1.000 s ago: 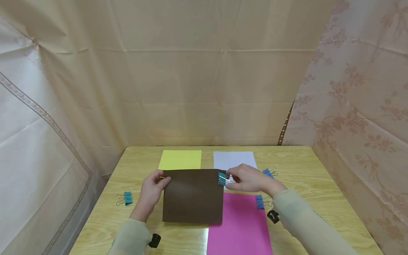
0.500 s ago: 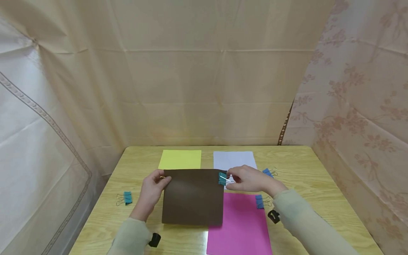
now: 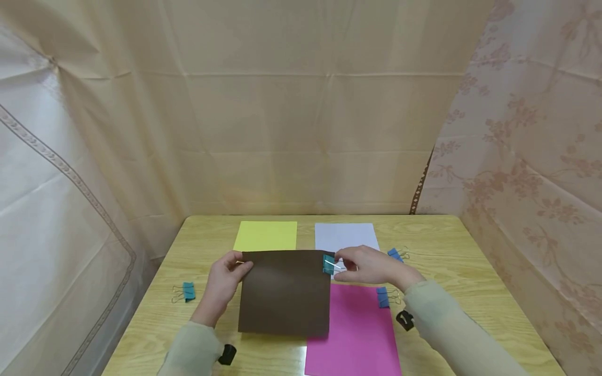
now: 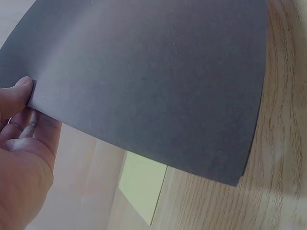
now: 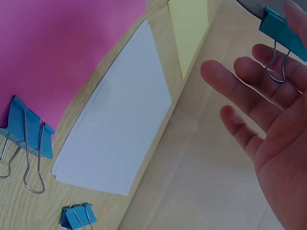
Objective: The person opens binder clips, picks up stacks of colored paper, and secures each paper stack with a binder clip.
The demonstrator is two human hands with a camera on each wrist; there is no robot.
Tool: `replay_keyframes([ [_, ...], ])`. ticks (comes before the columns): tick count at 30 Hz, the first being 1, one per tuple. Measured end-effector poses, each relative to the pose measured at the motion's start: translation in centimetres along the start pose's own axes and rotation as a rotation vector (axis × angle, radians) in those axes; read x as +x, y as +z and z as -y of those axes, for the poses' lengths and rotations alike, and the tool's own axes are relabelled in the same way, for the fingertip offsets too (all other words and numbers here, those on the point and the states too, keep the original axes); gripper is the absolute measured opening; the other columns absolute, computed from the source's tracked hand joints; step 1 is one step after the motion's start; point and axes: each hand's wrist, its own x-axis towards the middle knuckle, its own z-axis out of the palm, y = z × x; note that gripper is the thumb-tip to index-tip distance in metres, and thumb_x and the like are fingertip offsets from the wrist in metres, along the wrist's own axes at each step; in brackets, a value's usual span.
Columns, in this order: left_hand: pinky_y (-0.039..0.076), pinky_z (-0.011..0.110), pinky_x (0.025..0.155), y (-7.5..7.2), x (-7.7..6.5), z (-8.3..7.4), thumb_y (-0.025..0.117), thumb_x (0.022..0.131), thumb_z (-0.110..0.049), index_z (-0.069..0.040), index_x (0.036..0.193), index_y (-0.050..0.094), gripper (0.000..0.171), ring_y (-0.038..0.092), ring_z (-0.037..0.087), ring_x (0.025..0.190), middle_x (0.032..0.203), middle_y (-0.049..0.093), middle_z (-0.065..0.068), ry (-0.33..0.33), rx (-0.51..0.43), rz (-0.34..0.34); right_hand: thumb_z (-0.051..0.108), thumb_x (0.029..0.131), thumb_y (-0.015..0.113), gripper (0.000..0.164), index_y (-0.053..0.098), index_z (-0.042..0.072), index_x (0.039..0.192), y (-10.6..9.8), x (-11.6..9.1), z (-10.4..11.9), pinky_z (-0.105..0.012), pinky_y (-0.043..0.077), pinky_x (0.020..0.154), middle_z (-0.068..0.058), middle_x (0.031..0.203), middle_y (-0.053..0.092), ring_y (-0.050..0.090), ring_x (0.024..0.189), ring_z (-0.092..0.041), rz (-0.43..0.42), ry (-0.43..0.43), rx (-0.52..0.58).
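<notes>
My left hand [image 3: 222,284] pinches the upper left corner of the dark brown paper [image 3: 284,295] between thumb and fingers, the thumb lying over its face. My right hand [image 3: 367,265] holds the teal clip [image 3: 327,264] at its wire handles, thumb and fingertips close together, the remaining fingers spread loosely behind. That clip sits on the paper's right edge, at the corner nearest my right grip. So the paper hangs between my hands, top edge running almost straight from one grip to the other, lower edge towards me. One corner shows layered edges. I cannot tell whether the lower edge touches the table [image 3: 451,292].

Below my right grip, the pink sheet [image 3: 352,329] runs partly under the brown paper's lower right corner; a blue clip [image 3: 383,297] bites its outer edge, handles pointing away, close under my right wrist. Just beyond that grip lies the white paper [image 3: 346,234], with a second blue clip [image 3: 394,255] to its right. The yellow paper [image 3: 265,235] lies past the brown top edge, nearer my left grip; a strip of wood separates it from the white. Left of my left hand, another teal clip [image 3: 188,292] rests across a stretch of bare wood.
</notes>
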Motion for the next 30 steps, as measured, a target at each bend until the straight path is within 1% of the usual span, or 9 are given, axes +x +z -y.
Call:
replay_keyframes([
  [4,0.057,0.025,0.077,0.0,-0.1,0.0,0.068,0.097,-0.005,0.001,0.104,0.067,0.009,0.064,0.013,0.084,0.098,0.068,0.009,-0.003,-0.011,0.001,0.047,0.096,0.067,0.040,0.064,0.015,0.120,0.1,-0.1,-0.1,-0.030,0.047,0.074,0.009,0.086,0.057,0.053,0.078,-0.006,0.003,0.002,0.006],
  [11,0.058,0.026,0.079,-0.2,-0.2,0.0,0.069,0.097,-0.006,0.000,0.107,0.070,0.011,0.067,0.014,0.089,0.106,0.071,0.011,-0.019,-0.013,0.007,0.051,0.096,0.067,0.044,0.063,0.014,0.121,0.3,-0.2,-0.5,-0.032,0.049,0.078,0.009,0.092,0.058,0.057,0.084,-0.005,0.009,0.012,0.015],
  [15,0.058,0.025,0.078,-0.3,-0.2,0.1,0.069,0.097,-0.007,0.001,0.105,0.069,0.011,0.067,0.014,0.087,0.102,0.071,0.009,-0.033,-0.027,0.008,0.051,0.095,0.067,0.045,0.063,0.015,0.122,0.4,-0.2,-0.6,-0.032,0.051,0.079,0.008,0.094,0.059,0.058,0.085,-0.005,0.008,0.018,0.027],
  [19,0.058,0.026,0.077,-0.4,-0.2,0.2,0.071,0.096,-0.006,0.002,0.102,0.068,0.011,0.067,0.013,0.084,0.099,0.070,0.009,-0.041,-0.020,0.001,0.051,0.096,0.067,0.048,0.062,0.014,0.126,0.5,-0.3,-0.8,-0.033,0.051,0.081,0.008,0.097,0.059,0.059,0.086,-0.005,0.013,0.020,0.029],
  [25,0.059,0.029,0.077,-0.7,-0.2,0.4,0.071,0.095,-0.005,0.001,0.102,0.070,0.009,0.070,0.015,0.086,0.110,0.069,0.012,-0.049,-0.015,0.004,0.050,0.097,0.065,0.052,0.061,0.012,0.132,0.3,-0.6,-0.9,-0.035,0.052,0.082,0.008,0.100,0.060,0.059,0.089,-0.005,0.024,0.029,0.025],
  [30,0.059,0.028,0.076,-0.9,-0.4,0.6,0.071,0.095,-0.006,0.000,0.101,0.070,0.009,0.071,0.015,0.087,0.112,0.069,0.014,-0.046,-0.009,-0.004,0.047,0.099,0.064,0.051,0.059,0.011,0.136,0.2,-1.1,-1.3,-0.034,0.052,0.081,0.008,0.100,0.059,0.060,0.088,-0.006,0.016,0.018,0.033],
])
